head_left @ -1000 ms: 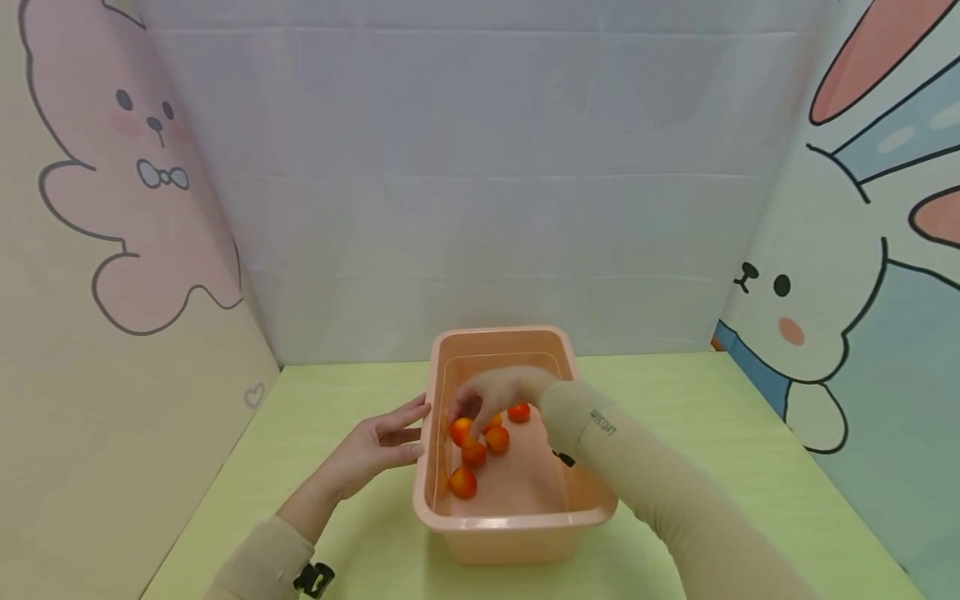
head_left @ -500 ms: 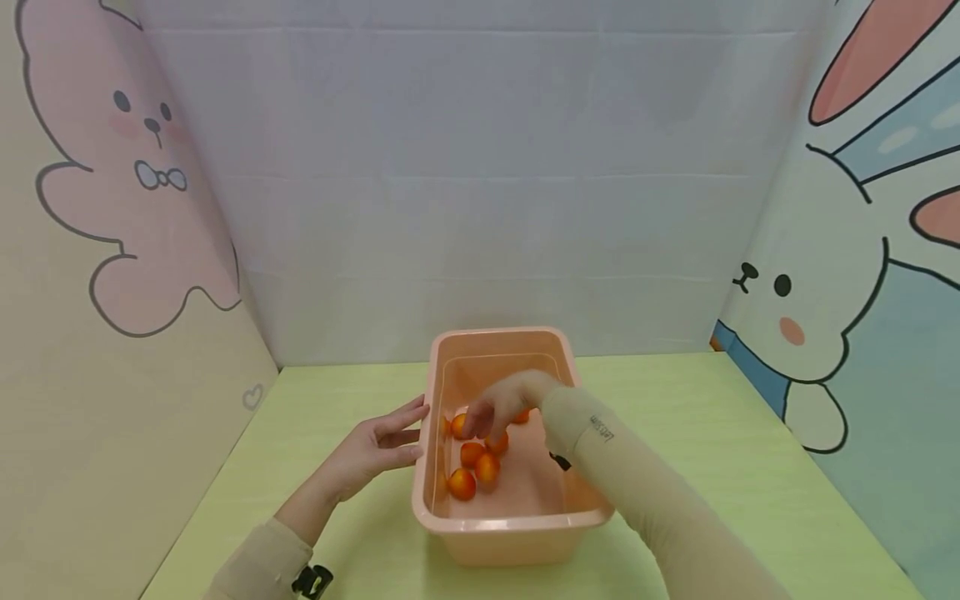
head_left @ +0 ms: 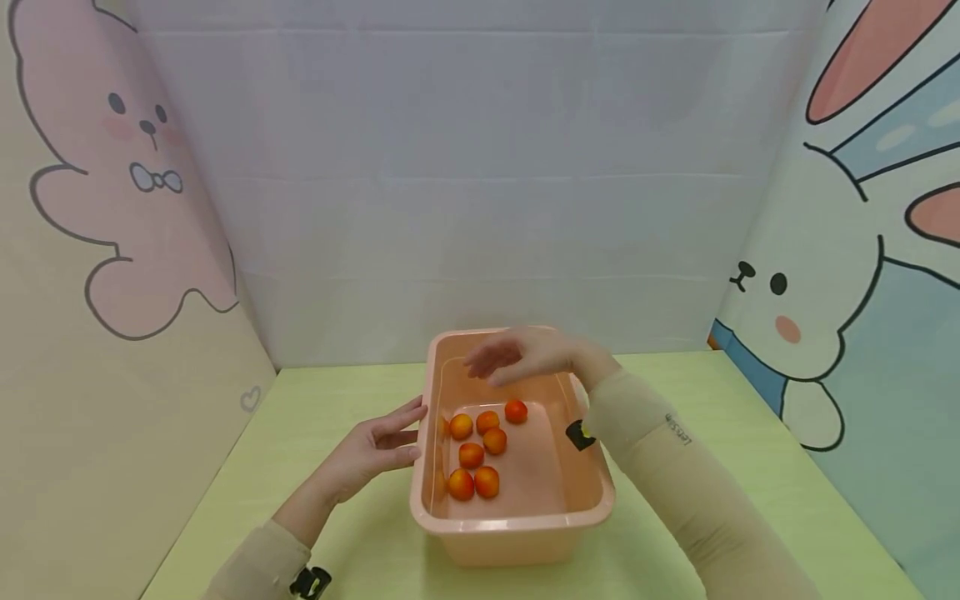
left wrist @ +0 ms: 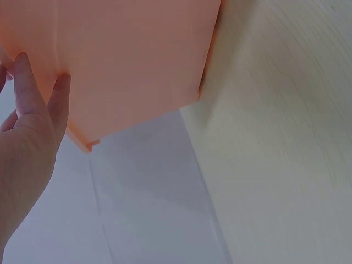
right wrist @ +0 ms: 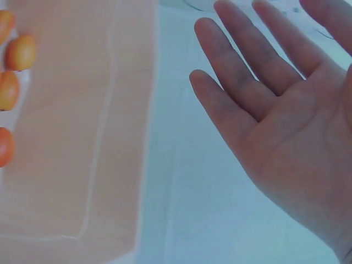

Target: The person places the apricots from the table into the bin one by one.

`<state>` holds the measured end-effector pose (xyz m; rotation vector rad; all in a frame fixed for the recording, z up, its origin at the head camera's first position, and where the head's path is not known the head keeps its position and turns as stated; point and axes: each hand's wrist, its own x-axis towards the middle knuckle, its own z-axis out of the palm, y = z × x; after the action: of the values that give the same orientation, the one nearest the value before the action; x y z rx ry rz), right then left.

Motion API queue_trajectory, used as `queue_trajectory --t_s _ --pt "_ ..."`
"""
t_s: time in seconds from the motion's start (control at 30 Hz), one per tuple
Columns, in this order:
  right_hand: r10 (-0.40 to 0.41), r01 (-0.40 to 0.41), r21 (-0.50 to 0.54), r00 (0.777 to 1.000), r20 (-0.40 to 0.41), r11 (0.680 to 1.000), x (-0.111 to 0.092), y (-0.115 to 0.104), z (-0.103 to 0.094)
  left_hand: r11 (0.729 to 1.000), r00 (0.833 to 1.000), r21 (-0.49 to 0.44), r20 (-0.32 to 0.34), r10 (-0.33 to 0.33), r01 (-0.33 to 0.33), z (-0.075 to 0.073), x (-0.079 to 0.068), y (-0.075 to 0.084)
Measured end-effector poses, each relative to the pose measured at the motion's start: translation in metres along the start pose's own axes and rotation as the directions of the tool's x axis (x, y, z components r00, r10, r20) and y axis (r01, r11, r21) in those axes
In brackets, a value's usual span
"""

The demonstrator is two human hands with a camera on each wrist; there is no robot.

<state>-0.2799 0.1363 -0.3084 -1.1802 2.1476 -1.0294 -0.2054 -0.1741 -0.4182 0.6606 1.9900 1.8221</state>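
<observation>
A peach-coloured plastic basin (head_left: 517,525) stands on the table, long side running away from me. Several small round orange-red fruits (head_left: 487,482) lie on its floor, mostly towards the left side. My left hand (head_left: 371,450) rests its fingertips against the basin's outer left wall; in the left wrist view the fingers (left wrist: 27,88) are extended along that wall near the rim. Above the far part of the basin hovers my right hand (head_left: 525,354), holding nothing. The right wrist view shows its palm and spread fingers (right wrist: 236,71), with fruits (right wrist: 21,52) at the left edge.
The basin stands on a pale green tabletop (head_left: 345,392). Behind it hangs a white cloth backdrop (head_left: 480,183). Side panels carry a pink cartoon bear (head_left: 150,208) on the left and a white rabbit (head_left: 817,308) on the right.
My right hand has left the fruits, rising up and away with its fingers loosened. One fruit has come to the near end beside another. My left hand has stayed at the basin's side.
</observation>
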Motion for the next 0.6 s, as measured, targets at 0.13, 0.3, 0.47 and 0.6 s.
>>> queue_trajectory --t_s 0.13,0.3,0.47,0.6 --pt "-0.058 0.060 0.013 0.995 -0.081 0.998 -0.023 -0.008 -0.011 1.000 1.000 0.010 -0.005 -0.010 0.010 0.001 0.001 0.001" --pt "-0.096 0.101 0.019 0.981 -0.167 0.995 -0.054 -0.004 -0.020 1.000 1.000 0.024 -0.010 -0.009 0.009 0.001 0.001 0.001" --pt "-0.062 0.068 0.014 0.962 -0.265 0.998 -0.084 0.012 -0.019 0.999 1.000 0.033 -0.009 -0.008 0.008 0.001 0.001 0.001" --pt "-0.004 0.015 0.028 0.939 -0.343 1.000 -0.105 0.030 -0.011 1.000 1.000 0.030 -0.005 -0.007 0.007 0.002 0.001 0.002"
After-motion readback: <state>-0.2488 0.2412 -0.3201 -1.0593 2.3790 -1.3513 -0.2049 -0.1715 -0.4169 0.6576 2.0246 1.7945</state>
